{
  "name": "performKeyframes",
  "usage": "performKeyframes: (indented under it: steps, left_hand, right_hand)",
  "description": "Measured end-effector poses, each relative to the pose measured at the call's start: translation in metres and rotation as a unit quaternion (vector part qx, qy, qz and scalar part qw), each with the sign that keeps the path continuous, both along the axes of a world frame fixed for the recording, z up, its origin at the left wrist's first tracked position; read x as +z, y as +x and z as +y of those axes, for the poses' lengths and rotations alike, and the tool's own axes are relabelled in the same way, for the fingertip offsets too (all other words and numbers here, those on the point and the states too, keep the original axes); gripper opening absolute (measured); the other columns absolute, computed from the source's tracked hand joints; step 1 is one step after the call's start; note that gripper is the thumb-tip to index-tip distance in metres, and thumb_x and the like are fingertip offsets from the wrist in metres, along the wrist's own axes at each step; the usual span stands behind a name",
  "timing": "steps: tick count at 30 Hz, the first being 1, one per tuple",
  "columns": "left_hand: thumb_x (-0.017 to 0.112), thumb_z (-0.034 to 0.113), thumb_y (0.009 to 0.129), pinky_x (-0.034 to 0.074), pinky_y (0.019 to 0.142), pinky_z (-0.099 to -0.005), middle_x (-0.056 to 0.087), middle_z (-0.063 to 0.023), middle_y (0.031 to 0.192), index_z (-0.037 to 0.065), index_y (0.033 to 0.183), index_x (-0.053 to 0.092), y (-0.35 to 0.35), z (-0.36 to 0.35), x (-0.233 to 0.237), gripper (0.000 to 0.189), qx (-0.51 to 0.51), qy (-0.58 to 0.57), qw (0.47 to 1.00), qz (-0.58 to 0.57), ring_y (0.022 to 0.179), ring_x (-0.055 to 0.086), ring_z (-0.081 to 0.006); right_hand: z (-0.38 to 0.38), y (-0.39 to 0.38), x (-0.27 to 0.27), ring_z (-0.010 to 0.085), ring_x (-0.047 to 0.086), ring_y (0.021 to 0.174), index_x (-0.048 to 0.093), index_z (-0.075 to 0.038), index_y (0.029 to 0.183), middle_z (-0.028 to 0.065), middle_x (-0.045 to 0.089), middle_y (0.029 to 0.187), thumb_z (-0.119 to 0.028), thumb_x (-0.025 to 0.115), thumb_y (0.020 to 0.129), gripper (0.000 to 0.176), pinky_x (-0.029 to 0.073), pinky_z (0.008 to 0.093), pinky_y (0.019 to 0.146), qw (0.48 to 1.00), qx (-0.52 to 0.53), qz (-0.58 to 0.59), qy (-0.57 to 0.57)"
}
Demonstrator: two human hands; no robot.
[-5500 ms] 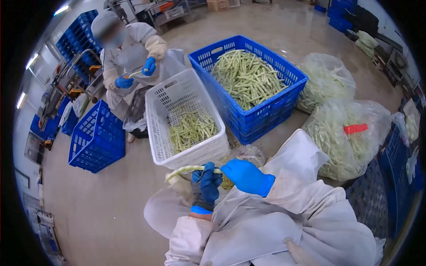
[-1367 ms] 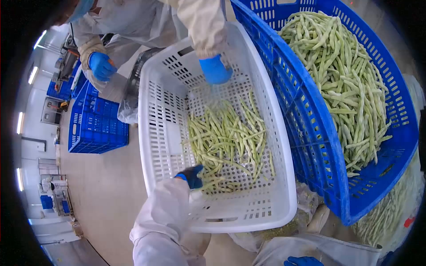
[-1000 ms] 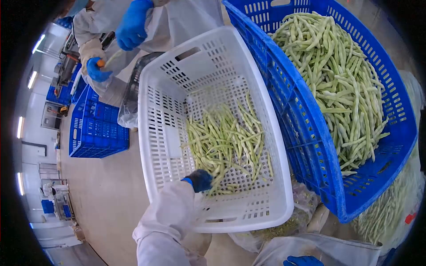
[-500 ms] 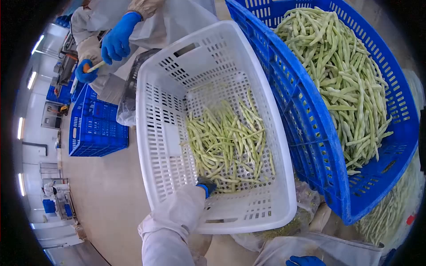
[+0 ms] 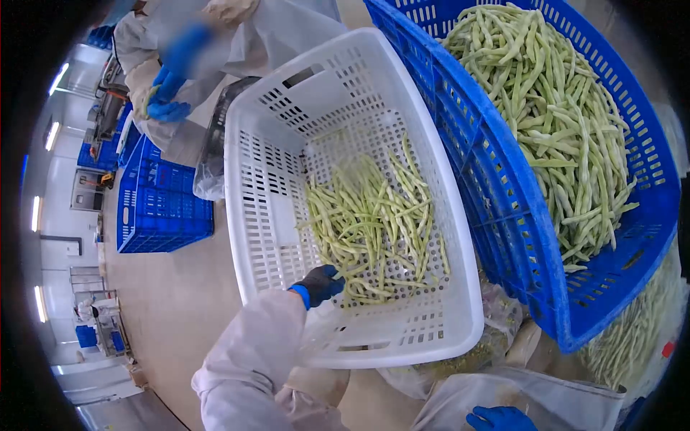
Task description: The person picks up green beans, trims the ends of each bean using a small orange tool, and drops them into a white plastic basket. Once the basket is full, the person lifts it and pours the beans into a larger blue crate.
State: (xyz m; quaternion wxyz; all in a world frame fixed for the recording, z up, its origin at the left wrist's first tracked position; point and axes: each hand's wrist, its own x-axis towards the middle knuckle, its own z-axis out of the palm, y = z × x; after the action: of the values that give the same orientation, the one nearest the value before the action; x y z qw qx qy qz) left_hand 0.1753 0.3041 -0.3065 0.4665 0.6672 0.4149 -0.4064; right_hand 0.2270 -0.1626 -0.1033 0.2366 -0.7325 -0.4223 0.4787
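Long pale green beans [image 5: 374,215] lie scattered on the floor of a white perforated basket [image 5: 471,302]. My left hand [image 5: 322,284], in a dark glove with a blue cuff, is at the near left part of this basket. Its fingers are curled together at the end of a bean, beside the pile. At the bottom right edge, my right hand [image 5: 499,419], in a blue glove, lies with its fingers apart near a pale apron [image 5: 532,391]; its lower part is cut off.
A tilted blue crate [image 5: 496,179] heaped with beans [image 5: 560,136] rises along the right of the basket. Co-worker's blue-gloved hands [image 5: 169,97] are at the top left, one blurred. A blue crate [image 5: 164,197] stands on the floor at left. Plastic bags with beans lie below right.
My left hand has lifted and drawn back slightly from the beans, its fingers now in plain sight. The co-worker's hands have come closer together. My right hand has hardly moved.
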Motion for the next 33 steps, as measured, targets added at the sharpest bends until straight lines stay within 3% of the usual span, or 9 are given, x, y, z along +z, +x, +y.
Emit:
performKeyframes:
  steps: [4,9,11,12,14,15,20,26,33]
  left_hand:
    - [0.069,0.025,0.075,0.049,0.076,-0.0435,0.061,-0.0157,0.101,0.007,0.115,0.056,0.002,-0.03,-0.046,0.046,-0.318,0.184,0.859,-0.357,0.089,0.062,-0.0288]
    - [0.068,0.031,0.074,0.046,0.084,-0.046,0.058,-0.0173,0.113,0.009,0.118,0.055,0.01,-0.04,-0.094,0.052,-0.48,0.206,0.845,-0.118,0.103,0.056,-0.0348]
    - [0.067,0.034,0.075,0.048,0.076,-0.0441,0.061,-0.0159,0.106,0.011,0.116,0.057,0.016,-0.02,-0.072,0.048,-0.483,0.191,0.833,-0.189,0.095,0.059,-0.0315]
    - [0.067,0.036,0.075,0.05,0.069,-0.0422,0.063,-0.0146,0.099,0.012,0.113,0.058,0.018,-0.009,-0.054,0.046,-0.482,0.178,0.819,-0.254,0.088,0.063,-0.0283]
    - [0.066,0.044,0.077,0.047,0.053,-0.0314,0.062,-0.0074,0.075,0.013,0.1,0.063,0.028,0.003,-0.01,0.038,-0.059,-0.005,0.985,-0.163,0.062,0.059,-0.0154]
    - [0.065,0.045,0.08,0.038,0.045,-0.0209,0.057,-0.0004,0.064,0.012,0.09,0.064,0.058,-0.019,0.073,0.034,-0.024,0.046,0.995,-0.081,0.05,0.046,-0.0066]
    - [0.063,0.029,0.085,0.03,0.04,-0.0202,0.056,0.0032,0.067,0.012,0.094,0.067,0.044,-0.027,0.15,0.02,0.196,-0.091,0.945,-0.246,0.048,0.042,-0.005]
    - [0.062,0.033,0.086,0.034,0.044,-0.0179,0.053,0.005,0.064,0.009,0.094,0.064,0.022,-0.143,0.27,0.026,0.198,-0.077,0.887,-0.41,0.05,0.046,-0.0026]
    - [0.059,0.026,0.086,0.04,0.053,-0.0185,0.053,0.0047,0.072,0.006,0.109,0.062,-0.056,-0.26,0.349,0.03,0.022,-0.076,0.905,-0.418,0.059,0.048,-0.0042]
  right_hand:
    - [0.0,-0.001,-0.001,0.0338,0.051,0.105,0.05,0.0,0.118,0.02,0.052,0.119,-0.017,0.056,0.08,0.042,0.039,0.0419,0.093,1.0,0.004,-0.01,-0.009]
    - [0.001,0.0,0.001,0.0335,0.05,0.105,0.05,0.0,0.119,0.0199,0.051,0.119,-0.017,0.056,0.081,0.042,0.039,0.042,0.092,1.0,-0.011,-0.015,-0.02]
    - [-0.002,-0.004,0.001,0.0337,0.05,0.105,0.05,0.0,0.118,0.0199,0.051,0.119,-0.017,0.056,0.081,0.042,0.04,0.042,0.092,0.999,-0.009,-0.026,-0.018]
    - [-0.004,-0.008,0.002,0.0339,0.05,0.104,0.05,0.0,0.118,0.0199,0.051,0.119,-0.017,0.056,0.081,0.042,0.04,0.0421,0.091,0.999,-0.004,-0.036,-0.013]
    - [-0.006,-0.011,0.01,0.0341,0.05,0.104,0.05,0.001,0.118,0.0199,0.052,0.119,-0.017,0.056,0.081,0.042,0.04,0.0421,0.091,0.999,0.0,-0.039,0.006]
    - [-0.007,-0.012,0.014,0.0343,0.05,0.104,0.049,0.001,0.118,0.0198,0.052,0.118,-0.017,0.055,0.081,0.042,0.04,0.0421,0.091,0.999,0.001,-0.05,0.02]
    - [-0.012,-0.025,0.036,0.034,0.051,0.105,0.049,0.0,0.119,0.0201,0.052,0.118,-0.018,0.054,0.083,0.041,0.04,0.0422,0.091,0.993,0.023,-0.11,0.048]
    - [-0.018,-0.032,0.036,0.0312,0.059,0.094,0.053,-0.002,0.117,0.0188,0.057,0.108,-0.022,0.062,0.084,0.04,0.048,0.0382,0.077,0.964,-0.123,-0.133,0.195]
    - [-0.004,-0.03,0.11,0.0131,0.055,0.091,0.049,-0.006,0.127,0.0051,0.058,0.105,-0.016,0.061,0.088,0.042,0.045,0.0288,0.078,0.842,-0.334,0.104,0.412]
